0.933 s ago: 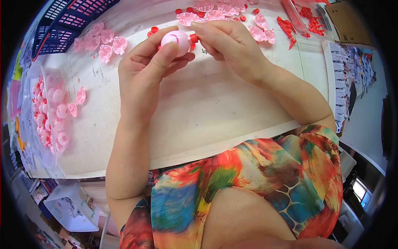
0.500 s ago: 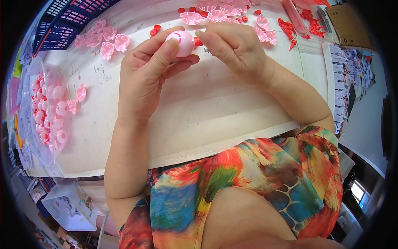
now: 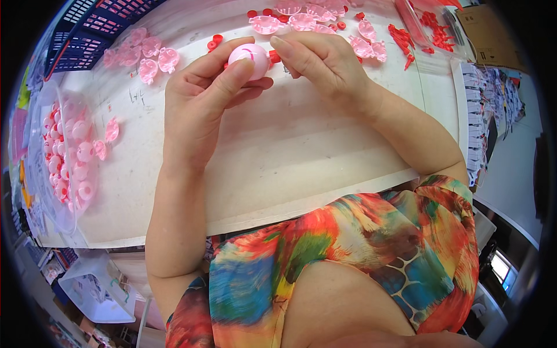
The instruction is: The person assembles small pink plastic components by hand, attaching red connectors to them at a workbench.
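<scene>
A small pink ball [image 3: 249, 52] with a curved darker pink mark is held above the table between the thumb and fingers of my left hand [image 3: 200, 95]. From the ball's right side sticks a short red plug [image 3: 274, 57]. My right hand [image 3: 328, 66] is closed, its curled fingers against that plug; the fingertips are partly hidden, so the exact grip is hard to see. Just beyond my left fingers lie a few small red caps [image 3: 214, 41] on the white table [image 3: 290, 139].
Pink half-shells [image 3: 168, 60] lie at the far left and far middle. A clear tub [image 3: 74, 191] of pink balls stands left, below a blue basket [image 3: 87, 32]. Red pieces [image 3: 401, 39] and a clear bin [image 3: 416, 23] sit far right, near a cardboard box [image 3: 490, 37].
Both hands have shifted slightly left together with the ball. The ball has turned a little in my left fingers, and my right hand stays at the red plug.
</scene>
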### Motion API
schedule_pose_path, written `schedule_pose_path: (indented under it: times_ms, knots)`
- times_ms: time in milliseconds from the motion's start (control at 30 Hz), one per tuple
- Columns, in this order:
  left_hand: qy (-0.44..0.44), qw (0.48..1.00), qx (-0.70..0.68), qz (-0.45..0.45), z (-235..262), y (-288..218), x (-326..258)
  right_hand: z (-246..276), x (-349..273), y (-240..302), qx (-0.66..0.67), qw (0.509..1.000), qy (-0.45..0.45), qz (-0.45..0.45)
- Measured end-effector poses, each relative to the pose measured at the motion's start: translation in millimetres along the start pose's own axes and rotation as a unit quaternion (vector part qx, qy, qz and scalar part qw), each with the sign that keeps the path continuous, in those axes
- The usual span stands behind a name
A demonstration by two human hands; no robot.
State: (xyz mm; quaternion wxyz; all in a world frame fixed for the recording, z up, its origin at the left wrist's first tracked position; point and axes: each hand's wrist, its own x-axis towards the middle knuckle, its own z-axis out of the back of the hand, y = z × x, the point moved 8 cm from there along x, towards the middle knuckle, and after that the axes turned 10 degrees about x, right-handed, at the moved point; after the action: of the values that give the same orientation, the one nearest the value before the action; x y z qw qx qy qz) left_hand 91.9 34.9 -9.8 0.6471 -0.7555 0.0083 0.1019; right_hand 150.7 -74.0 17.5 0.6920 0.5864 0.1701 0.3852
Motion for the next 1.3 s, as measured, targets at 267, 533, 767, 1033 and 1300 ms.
schedule_pose_path:
  times_ms: [267, 533, 767, 1033, 1300]
  knots:
    - [-0.013, 1.000, 0.007, -0.003, 3, 2, -1, -4, 0, -5, 0.032, 0.999, -0.016, -0.014]
    - [-0.001, 0.997, 0.070, -0.016, 1, -4, -4, -5, -3, 1, -0.007, 1.000, 0.006, 0.006]
    - [-0.009, 0.999, 0.051, -0.006, 6, 0, 2, -3, 6, -8, 0.032, 0.998, 0.033, -0.038]
    - [-0.130, 0.986, 0.005, -0.109, 48, -27, -1, 64, 26, -8, 0.391, 0.894, 0.185, -0.117]
    - [-0.077, 0.992, -0.083, -0.048, 35, -13, 3, 29, 12, 2, 0.061, 0.997, -0.038, -0.002]
